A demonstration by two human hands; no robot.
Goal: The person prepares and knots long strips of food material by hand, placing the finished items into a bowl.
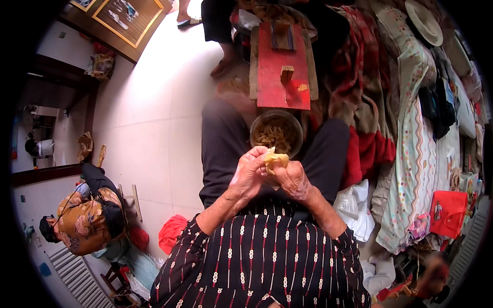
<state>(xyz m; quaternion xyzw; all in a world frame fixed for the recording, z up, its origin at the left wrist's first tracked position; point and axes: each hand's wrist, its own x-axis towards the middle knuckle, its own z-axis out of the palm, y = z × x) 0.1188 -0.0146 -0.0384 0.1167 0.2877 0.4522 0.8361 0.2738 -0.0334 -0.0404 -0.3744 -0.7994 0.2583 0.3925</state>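
Observation:
My left hand (249, 172) and my right hand (294, 180) meet in front of my lap, fingers bent and pinched together. Between them is a crumpled, pale yellow, thin piece (276, 159), leaf-like or skin-like; its exact kind cannot be made out. Both hands grip it, the left from its left edge and the right from below and beside it. Just beyond my fingertips, between my knees, stands a round bowl (253, 142) holding many brownish-yellow strips (277, 132). My hands hide part of its near rim.
A red board (269, 72) on a wooden bench lies beyond the bowl, with a small wooden block (287, 74) on it. Another person's legs (218, 23) are at the far end. Red and brown blankets (364, 77) hang at right; a seated person (95, 215) is at left.

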